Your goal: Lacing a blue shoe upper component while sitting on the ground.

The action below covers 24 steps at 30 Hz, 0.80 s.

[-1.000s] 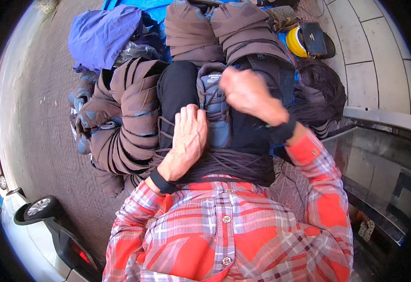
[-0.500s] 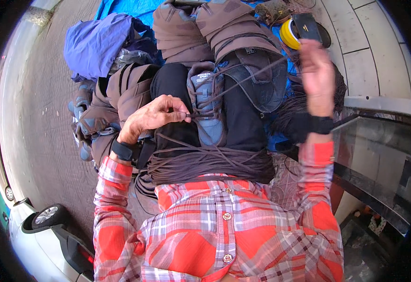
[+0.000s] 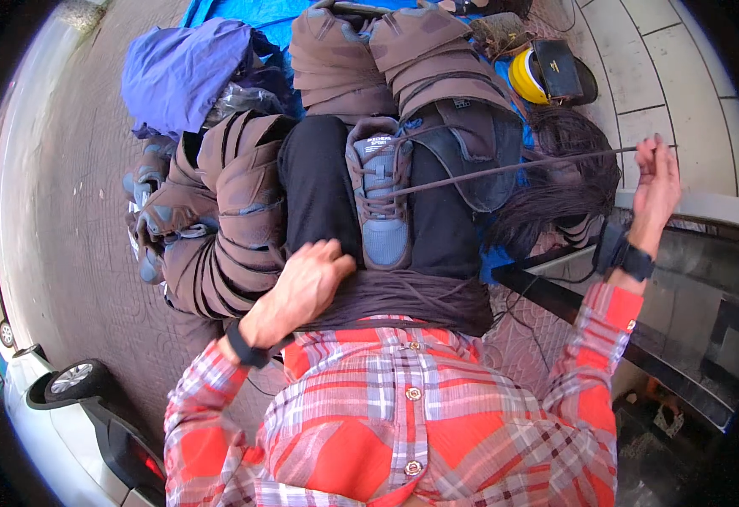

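Observation:
Between my thighs lies a blue and brown sneaker upper [image 3: 385, 241], toe toward me, with brown lace threaded through its lower eyelets. One shoelace [image 3: 504, 171] runs taut from it to the far right, where my right hand [image 3: 658, 184] pinches its end. My left hand [image 3: 306, 286] is curled down at the near left of the upper, over a bundle of brown shoelaces [image 3: 424, 300] across my lap. Its fingertips are partly hidden, so what they grip does not show.
Stacked brown shoe uppers [image 3: 247, 182] curve along my left, and more stacks [image 3: 340, 63] stand ahead on a blue tarp [image 3: 255, 10]. A dark lace heap [image 3: 555, 177] lies right, below a yellow roll [image 3: 525, 76]. A glass-topped case [image 3: 682, 270] borders my right side.
My right hand has swung outward to the right and nearer, drawing the lace out straight. My left hand has left the lace at the upper and come down to the lap bundle.

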Each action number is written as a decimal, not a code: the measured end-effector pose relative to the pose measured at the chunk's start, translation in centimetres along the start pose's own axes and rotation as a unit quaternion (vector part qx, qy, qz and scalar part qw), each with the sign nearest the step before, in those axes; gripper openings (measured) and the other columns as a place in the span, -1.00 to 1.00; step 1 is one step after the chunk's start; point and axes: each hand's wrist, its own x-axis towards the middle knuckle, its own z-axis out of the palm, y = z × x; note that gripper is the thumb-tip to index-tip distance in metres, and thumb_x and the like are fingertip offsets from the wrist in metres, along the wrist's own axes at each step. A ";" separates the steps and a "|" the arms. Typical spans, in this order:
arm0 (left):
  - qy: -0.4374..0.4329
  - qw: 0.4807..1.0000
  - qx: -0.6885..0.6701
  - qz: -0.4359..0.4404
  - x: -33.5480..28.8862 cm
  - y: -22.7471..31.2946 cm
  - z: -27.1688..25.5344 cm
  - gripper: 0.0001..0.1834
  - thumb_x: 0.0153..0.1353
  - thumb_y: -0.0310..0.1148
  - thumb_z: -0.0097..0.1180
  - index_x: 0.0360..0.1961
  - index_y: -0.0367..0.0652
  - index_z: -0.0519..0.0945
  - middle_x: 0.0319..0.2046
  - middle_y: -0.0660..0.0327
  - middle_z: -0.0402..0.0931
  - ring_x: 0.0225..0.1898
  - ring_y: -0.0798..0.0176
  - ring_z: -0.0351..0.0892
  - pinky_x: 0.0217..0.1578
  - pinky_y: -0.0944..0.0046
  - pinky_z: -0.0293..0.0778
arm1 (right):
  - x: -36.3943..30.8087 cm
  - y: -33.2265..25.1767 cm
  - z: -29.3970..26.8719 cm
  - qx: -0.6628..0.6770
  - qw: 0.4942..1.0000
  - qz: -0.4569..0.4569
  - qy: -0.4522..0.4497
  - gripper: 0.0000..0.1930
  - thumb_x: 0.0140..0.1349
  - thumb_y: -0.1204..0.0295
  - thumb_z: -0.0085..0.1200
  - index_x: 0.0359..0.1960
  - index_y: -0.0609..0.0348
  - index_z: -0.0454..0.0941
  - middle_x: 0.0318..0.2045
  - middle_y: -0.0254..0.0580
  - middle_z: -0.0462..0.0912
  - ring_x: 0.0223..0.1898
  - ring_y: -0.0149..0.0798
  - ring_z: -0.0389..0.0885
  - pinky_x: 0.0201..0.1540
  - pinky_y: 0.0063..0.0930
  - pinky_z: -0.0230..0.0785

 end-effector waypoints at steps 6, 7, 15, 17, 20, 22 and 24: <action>0.229 0.968 -0.027 -0.100 -1.6 -2.0 -2.3 -0.82 0.15 -0.51 0.04 -0.20 -0.25 0.56 -0.44 0.15 0.45 -0.47 0.26 0.45 -0.43 0.35 0.38 | -13.8 -0.7 12.8 -0.358 0.873 -0.222 -0.244 -0.89 0.04 0.43 0.18 -0.36 0.09 0.63 -0.40 -0.22 0.60 -0.35 -0.23 0.54 -0.20 -0.39 0.38; 0.204 0.952 -0.185 -0.132 0.6 -1.5 -2.6 -0.81 0.19 -0.48 0.02 -0.18 -0.27 0.56 -0.46 0.19 0.47 -0.48 0.33 0.44 -0.44 0.38 0.37 | -16.0 0.1 15.3 -0.305 0.868 -0.237 -0.312 -0.91 0.01 0.45 0.17 -0.41 0.11 0.61 -0.37 -0.16 0.59 -0.30 -0.11 0.53 -0.13 -0.31 0.36; 0.048 0.883 -0.436 -0.170 7.8 -0.6 1.4 -0.63 0.31 -0.40 -0.11 0.11 -0.29 0.31 -0.61 0.32 0.39 -0.58 0.48 0.36 -0.54 0.44 0.29 | -21.9 6.2 17.0 -0.325 0.835 -0.093 -0.435 -0.95 0.03 0.51 0.00 -0.44 0.18 0.43 -0.46 0.01 0.47 -0.40 0.13 0.51 -0.34 -0.07 0.37; 0.068 0.881 -0.445 -0.146 7.7 -0.6 1.7 -0.60 0.33 -0.34 -0.12 0.14 -0.28 0.29 -0.63 0.31 0.40 -0.59 0.49 0.35 -0.57 0.46 0.25 | -21.7 6.2 17.3 -0.319 0.834 -0.089 -0.442 -0.95 0.04 0.50 0.00 -0.44 0.18 0.44 -0.46 0.00 0.47 -0.40 0.12 0.51 -0.34 -0.07 0.37; 0.040 0.850 -0.498 -0.167 8.0 0.4 1.4 -0.54 0.35 -0.28 -0.15 0.21 -0.22 0.21 -0.63 0.30 0.44 -0.62 0.51 0.32 -0.58 0.50 0.23 | -21.7 6.4 17.6 -0.330 0.838 -0.083 -0.426 -0.94 0.08 0.49 0.02 -0.41 0.18 0.49 -0.46 -0.04 0.49 -0.40 0.11 0.51 -0.35 -0.15 0.36; 0.028 0.828 -0.530 -0.178 8.0 0.7 1.3 -0.52 0.35 -0.27 -0.16 0.24 -0.19 0.17 -0.63 0.30 0.46 -0.63 0.52 0.29 -0.59 0.51 0.21 | -21.5 6.5 17.8 -0.344 0.827 -0.087 -0.437 -0.94 0.06 0.49 0.01 -0.42 0.18 0.48 -0.45 -0.04 0.49 -0.40 0.11 0.51 -0.35 -0.13 0.36; 0.019 0.806 -0.564 -0.179 7.6 1.3 1.3 -0.47 0.35 -0.25 -0.17 0.30 -0.10 0.10 -0.61 0.28 0.49 -0.67 0.57 0.22 -0.62 0.53 0.16 | -21.2 6.3 18.0 -0.358 0.815 -0.089 -0.447 -0.93 0.05 0.50 0.00 -0.42 0.18 0.47 -0.45 -0.04 0.48 -0.40 0.11 0.51 -0.36 -0.12 0.36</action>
